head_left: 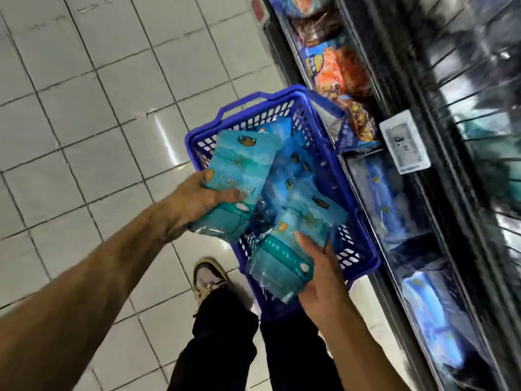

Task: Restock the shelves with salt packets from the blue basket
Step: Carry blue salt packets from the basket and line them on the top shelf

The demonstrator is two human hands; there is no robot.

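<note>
A blue plastic basket (pixel 324 125) stands on the tiled floor beside the shelving and holds several teal-blue salt packets (pixel 296 176). My left hand (pixel 203 201) grips one salt packet (pixel 242 170) by its lower end, held over the basket's near-left side. My right hand (pixel 318 269) holds a second salt packet (pixel 287 249) from underneath at the basket's near edge. Both packets are tilted. On the bottom shelf (pixel 417 292) to the right lie more blue packets (pixel 386 198).
The shelf above carries orange and blue snack bags (pixel 338 69) and a white price tag (pixel 404 142) on its rail. My shoe (pixel 208 277) and dark trouser legs stand just in front of the basket. White tiled floor (pixel 84 122) spreads to the left.
</note>
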